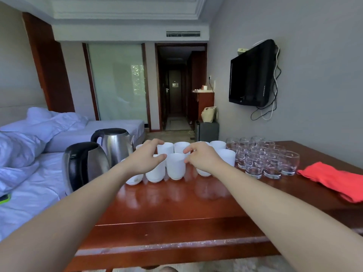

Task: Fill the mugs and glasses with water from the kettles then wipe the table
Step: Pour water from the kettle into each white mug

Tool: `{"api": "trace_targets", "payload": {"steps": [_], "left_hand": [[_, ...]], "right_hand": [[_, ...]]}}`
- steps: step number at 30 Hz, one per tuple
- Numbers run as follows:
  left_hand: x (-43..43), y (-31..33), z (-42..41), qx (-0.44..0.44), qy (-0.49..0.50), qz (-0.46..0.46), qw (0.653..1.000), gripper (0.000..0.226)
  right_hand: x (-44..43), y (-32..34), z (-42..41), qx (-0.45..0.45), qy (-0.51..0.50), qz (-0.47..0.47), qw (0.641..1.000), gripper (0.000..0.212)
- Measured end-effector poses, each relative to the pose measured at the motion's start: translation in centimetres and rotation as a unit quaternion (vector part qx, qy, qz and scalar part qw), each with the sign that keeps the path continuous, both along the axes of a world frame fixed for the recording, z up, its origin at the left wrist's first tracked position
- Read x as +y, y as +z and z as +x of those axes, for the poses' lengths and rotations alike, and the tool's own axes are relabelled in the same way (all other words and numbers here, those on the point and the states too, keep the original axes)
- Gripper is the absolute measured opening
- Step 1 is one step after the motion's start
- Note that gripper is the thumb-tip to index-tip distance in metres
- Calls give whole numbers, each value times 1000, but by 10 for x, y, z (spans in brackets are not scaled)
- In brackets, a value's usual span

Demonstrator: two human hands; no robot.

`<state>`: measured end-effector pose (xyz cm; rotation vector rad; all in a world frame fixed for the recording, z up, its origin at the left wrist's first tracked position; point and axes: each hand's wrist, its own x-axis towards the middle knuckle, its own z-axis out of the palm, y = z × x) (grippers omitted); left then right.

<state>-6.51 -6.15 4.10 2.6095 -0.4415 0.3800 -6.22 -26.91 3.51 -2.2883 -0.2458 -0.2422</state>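
Several white mugs (175,166) stand in two rows at the far middle of the dark wooden table (176,209). To their right is a cluster of several clear glasses (263,157). Two steel kettles stand at the left edge, the near kettle (84,165) in front of the far kettle (115,145). My left hand (146,159) hovers over the left mugs with fingers spread and loosely curved. Over the mugs right of the middle, my right hand (203,157) does the same. Neither hand holds anything. A red cloth (334,180) lies at the right.
A bed with white bedding (29,154) runs along the table's left side, close to the kettles. A television (252,75) hangs on the right wall above the table. The table's near half is bare wood.
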Motion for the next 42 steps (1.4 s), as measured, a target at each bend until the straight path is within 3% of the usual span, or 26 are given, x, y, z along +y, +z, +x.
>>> {"api": "trace_targets", "payload": {"steps": [9,19,33,42], "left_hand": [[-6,-27,20,35,-2,-41,999,53],[-24,-38,26,5,-9,-63,998,38],[28,41,79,24,2,11,1000,38],[130,88,154,22,92,40,995,43]], "right_hand": [[-19,-19,9,11,-17,-9,1000,25],[-32,-41,18,36,-42,1,998,22],[35,20,84,35,34,-11,999,27],[125,37,176,46,87,-12,995,42]]}}
